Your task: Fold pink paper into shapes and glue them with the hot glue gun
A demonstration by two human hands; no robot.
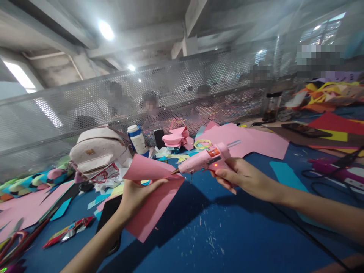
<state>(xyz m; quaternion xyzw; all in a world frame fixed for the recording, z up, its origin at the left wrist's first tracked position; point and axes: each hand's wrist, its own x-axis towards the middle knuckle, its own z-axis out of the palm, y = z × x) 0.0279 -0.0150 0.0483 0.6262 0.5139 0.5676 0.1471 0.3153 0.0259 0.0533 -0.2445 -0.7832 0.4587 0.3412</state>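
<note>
My left hand [139, 197] grips a sheet of pink paper [153, 212], which is bent over at its upper part. The thumb presses on its near face, while the other fingers are mostly hidden behind the paper. In my right hand [239, 174] is a pink hot glue gun [199, 161] with an orange window and a lit red light. Its nozzle points left and meets, or nearly meets, the paper's upper right edge; I cannot tell if they touch. A clear glue stick [233, 144] sticks out of the gun's rear.
A pale backpack [99, 151], a white and blue bottle [137, 138] and a folded pink paper piece [178, 138] stand along the back. Scissors [14, 239] and a red snack wrapper [68, 231] lie left. Several people sit beyond the perforated metal screen [170, 83]. A black cord [309, 239] crosses lower right.
</note>
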